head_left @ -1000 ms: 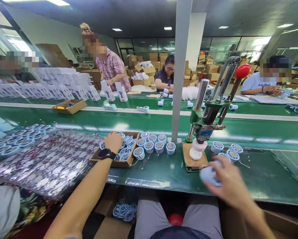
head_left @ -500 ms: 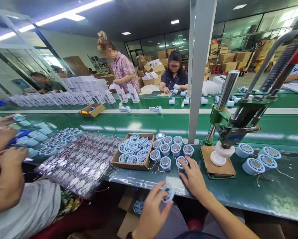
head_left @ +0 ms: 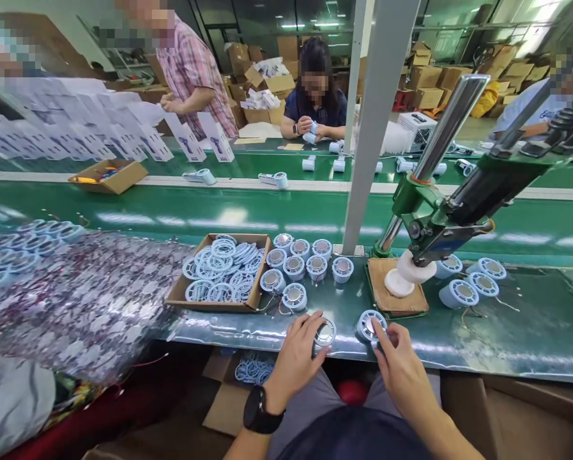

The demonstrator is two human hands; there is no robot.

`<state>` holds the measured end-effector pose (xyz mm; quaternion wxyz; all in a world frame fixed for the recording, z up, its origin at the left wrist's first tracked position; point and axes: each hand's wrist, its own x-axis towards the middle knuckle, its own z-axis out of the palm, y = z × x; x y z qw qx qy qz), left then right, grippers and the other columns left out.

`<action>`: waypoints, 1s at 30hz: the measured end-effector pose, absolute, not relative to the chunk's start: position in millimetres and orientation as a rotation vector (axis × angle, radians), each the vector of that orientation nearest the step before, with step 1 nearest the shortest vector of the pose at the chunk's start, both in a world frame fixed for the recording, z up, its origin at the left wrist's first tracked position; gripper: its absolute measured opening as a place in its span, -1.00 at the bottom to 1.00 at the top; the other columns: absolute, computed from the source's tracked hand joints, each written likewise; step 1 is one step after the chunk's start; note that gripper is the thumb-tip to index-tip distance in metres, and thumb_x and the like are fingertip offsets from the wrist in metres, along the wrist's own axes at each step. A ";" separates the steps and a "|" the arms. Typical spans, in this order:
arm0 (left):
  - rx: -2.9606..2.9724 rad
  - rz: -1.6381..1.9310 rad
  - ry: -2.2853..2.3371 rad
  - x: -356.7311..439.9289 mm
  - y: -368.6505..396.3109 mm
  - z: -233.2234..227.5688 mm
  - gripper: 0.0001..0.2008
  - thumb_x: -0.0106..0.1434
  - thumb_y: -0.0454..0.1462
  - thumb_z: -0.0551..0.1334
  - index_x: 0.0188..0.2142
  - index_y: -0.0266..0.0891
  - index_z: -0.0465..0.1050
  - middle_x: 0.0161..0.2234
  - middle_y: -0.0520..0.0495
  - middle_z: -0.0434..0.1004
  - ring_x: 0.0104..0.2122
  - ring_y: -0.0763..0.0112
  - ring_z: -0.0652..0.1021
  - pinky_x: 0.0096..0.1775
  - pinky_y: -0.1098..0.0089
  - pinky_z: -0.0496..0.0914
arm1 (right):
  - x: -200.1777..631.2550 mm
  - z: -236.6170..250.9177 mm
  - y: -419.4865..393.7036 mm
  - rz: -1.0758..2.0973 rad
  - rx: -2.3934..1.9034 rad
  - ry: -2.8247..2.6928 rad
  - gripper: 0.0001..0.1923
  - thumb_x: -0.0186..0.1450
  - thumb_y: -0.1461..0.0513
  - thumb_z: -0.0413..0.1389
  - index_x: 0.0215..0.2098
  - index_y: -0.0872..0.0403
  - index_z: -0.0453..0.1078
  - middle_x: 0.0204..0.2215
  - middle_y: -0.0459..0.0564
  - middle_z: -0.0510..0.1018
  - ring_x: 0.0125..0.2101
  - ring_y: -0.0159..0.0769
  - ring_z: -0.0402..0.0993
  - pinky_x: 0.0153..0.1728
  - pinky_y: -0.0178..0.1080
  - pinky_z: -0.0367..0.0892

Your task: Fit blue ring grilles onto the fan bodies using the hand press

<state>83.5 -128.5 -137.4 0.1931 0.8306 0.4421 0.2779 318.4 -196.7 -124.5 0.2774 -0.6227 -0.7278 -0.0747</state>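
Note:
My left hand (head_left: 299, 359), a dark watch on its wrist, pinches a light blue ring (head_left: 333, 333) above the bench's front edge. To its right, a light blue round housing (head_left: 364, 327) with a silver disc on top stands on the bench. The thumb and fingers of my right hand (head_left: 402, 365) grip this housing at its near right side. Several similar housings (head_left: 317, 267) stand upright farther back. Left of them is a cardboard tray (head_left: 218, 306) heaped with light blue rings (head_left: 223, 263).
A green press (head_left: 405, 198) with white round pads rises above a brown board (head_left: 415, 305). More housings (head_left: 460, 292) with loose wires stand to its right. A grey post (head_left: 368, 134) stands behind the bench. Wrapped parts (head_left: 99, 300) cover the left side. Co-workers sit and stand opposite.
The housing under my right hand has moved right and nearer, away from the group. My left hand has risen with the ring toward the bench edge. The view has tilted down and shifted.

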 end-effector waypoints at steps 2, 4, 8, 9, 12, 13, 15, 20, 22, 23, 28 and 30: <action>2.318 0.852 1.267 81.8 -132.2 -135.7 -0.51 0.28 -0.33 0.28 0.19 -0.19 0.30 0.06 -0.27 0.56 0.04 0.03 0.56 0.04 -0.01 0.49 | 315.6 -114.2 -198.1 -0.139 -1.653 -1.935 -0.52 0.48 0.22 -0.14 0.35 0.03 0.15 -0.12 0.19 0.40 -0.33 -0.20 0.53 -0.46 -0.21 0.55; 2.310 0.987 1.295 82.1 -140.8 -127.6 -0.48 0.34 -0.21 0.28 0.24 -0.20 0.23 0.03 -0.27 0.57 0.02 0.05 0.59 0.03 0.04 0.52 | 311.0 -101.8 -203.8 0.037 -1.581 -1.847 -0.47 0.47 0.23 -0.08 0.39 -0.02 0.08 -0.06 0.20 0.43 -0.33 -0.22 0.53 -0.39 -0.21 0.56; 2.285 1.274 1.227 87.1 -165.6 -95.8 -0.35 0.30 -0.02 0.31 0.27 -0.18 0.19 -0.05 -0.24 0.63 -0.09 0.13 0.67 -0.04 0.19 0.57 | 293.8 -78.1 -217.6 0.821 -1.258 -1.515 -0.44 0.46 0.21 0.01 0.38 -0.12 0.03 -0.06 0.11 0.52 -0.38 -0.36 0.55 -0.33 -0.30 0.57; 2.276 1.306 1.194 88.7 -171.1 -87.4 -0.36 0.28 0.00 0.33 0.25 -0.17 0.23 -0.08 -0.22 0.65 -0.13 0.15 0.68 -0.06 0.23 0.59 | 288.7 -73.3 -219.0 1.007 -1.171 -1.420 -0.46 0.46 0.17 0.03 0.37 -0.12 0.05 -0.06 0.11 0.55 -0.36 -0.35 0.58 -0.32 -0.31 0.57; 2.250 1.381 1.108 93.0 -182.1 -69.6 -0.38 0.24 0.03 0.35 0.20 -0.15 0.31 -0.15 -0.19 0.66 -0.21 0.20 0.70 -0.12 0.28 0.61 | 277.1 -61.9 -218.4 1.252 -1.035 -1.271 -0.57 0.43 0.13 0.11 0.25 -0.07 0.26 -0.18 0.07 0.65 -0.28 -0.30 0.64 -0.25 -0.32 0.56; 2.237 1.416 1.082 94.0 -183.9 -66.7 -0.36 0.22 0.03 0.35 0.20 -0.14 0.32 -0.16 -0.19 0.67 -0.22 0.21 0.70 -0.13 0.28 0.61 | 275.2 -59.0 -217.7 1.251 -1.019 -1.268 -0.61 0.42 0.15 0.13 0.20 -0.05 0.32 -0.23 0.04 0.67 -0.28 -0.31 0.65 -0.24 -0.34 0.55; 2.190 1.501 1.032 95.5 -185.7 -64.4 -0.30 0.19 0.02 0.39 0.26 -0.09 0.27 -0.15 -0.17 0.67 -0.22 0.23 0.69 -0.13 0.29 0.61 | 274.0 -54.1 -217.2 1.220 -0.996 -1.282 -0.63 0.41 0.19 0.15 0.17 -0.06 0.34 -0.30 0.00 0.69 -0.30 -0.33 0.66 -0.25 -0.39 0.54; 2.074 1.674 0.926 98.7 -186.5 -66.2 -0.12 0.14 -0.05 0.45 0.37 0.00 0.11 -0.14 -0.13 0.67 -0.21 0.23 0.68 -0.14 0.27 0.62 | 276.3 -48.8 -221.3 1.170 -0.931 -1.328 -0.55 0.41 0.20 0.15 0.24 -0.09 0.25 -0.30 -0.04 0.70 -0.28 -0.33 0.68 -0.21 -0.38 0.55; 2.064 1.693 0.910 100.3 -186.8 -65.8 -0.12 0.14 -0.06 0.46 0.37 0.00 0.12 -0.15 -0.14 0.68 -0.22 0.22 0.68 -0.15 0.25 0.62 | 276.8 -48.5 -222.9 1.147 -0.943 -1.347 -0.55 0.42 0.17 0.13 0.25 -0.07 0.24 -0.30 -0.03 0.70 -0.27 -0.32 0.68 -0.20 -0.36 0.55; 2.058 1.697 0.903 101.1 -187.0 -65.3 -0.12 0.13 -0.06 0.46 0.37 0.00 0.12 -0.15 -0.14 0.68 -0.22 0.21 0.68 -0.16 0.25 0.63 | 276.9 -48.4 -223.4 1.136 -0.957 -1.358 -0.55 0.42 0.16 0.12 0.25 -0.05 0.23 -0.31 -0.02 0.70 -0.28 -0.31 0.68 -0.20 -0.35 0.56; 1.952 1.702 0.940 104.1 -189.2 -65.4 -0.22 0.12 0.01 0.44 0.28 -0.04 0.27 -0.20 -0.13 0.68 -0.29 0.20 0.69 -0.26 0.27 0.64 | 276.8 -45.6 -223.1 1.062 -0.969 -1.438 -0.55 0.43 0.12 0.12 0.24 -0.01 0.24 -0.32 -0.01 0.71 -0.28 -0.29 0.68 -0.13 -0.29 0.55; 1.915 1.686 0.980 104.5 -190.8 -67.9 -0.29 0.10 0.06 0.43 0.19 -0.08 0.36 -0.22 -0.13 0.67 -0.32 0.20 0.68 -0.28 0.28 0.63 | 276.4 -43.9 -222.2 1.043 -0.941 -1.457 -0.55 0.43 0.10 0.11 0.25 -0.04 0.23 -0.31 -0.03 0.71 -0.27 -0.30 0.69 -0.12 -0.29 0.55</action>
